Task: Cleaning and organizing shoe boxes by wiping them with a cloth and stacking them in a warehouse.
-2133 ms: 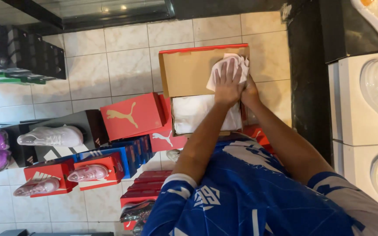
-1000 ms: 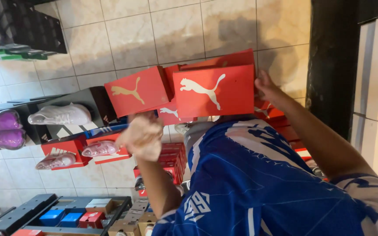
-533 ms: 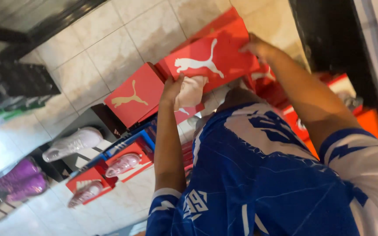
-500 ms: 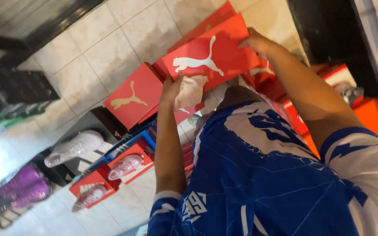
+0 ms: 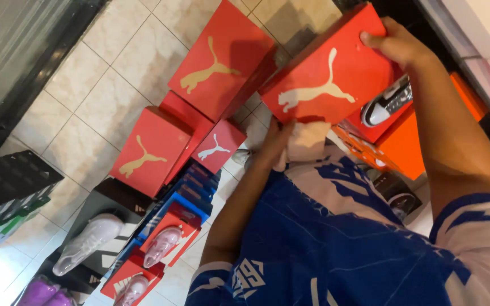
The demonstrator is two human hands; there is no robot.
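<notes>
— Where is the box sitting right now?

— The red shoebox point(image 5: 327, 71) is being held up in the air, tilted, over the person's chest and to the right of the other red boxes point(image 5: 214, 62) stacked on the tiled floor point(image 5: 103, 96).

— Who is gripping what?

— The right hand point(image 5: 395, 42) is curling its fingers over the far right corner of the lid. The left hand point(image 5: 276, 141) is pressing up at the near edge, closed around crumpled white paper point(image 5: 307, 141); how tightly, I can't quite tell.

— How is it going to handle?

— Probably light and stiff, yet the cardboard is likely dentable. Holding opposite edges is looking sensible, since the smooth lid may slip. Pale shoes point(image 5: 89, 243) are resting on display boxes at the near left.
</notes>
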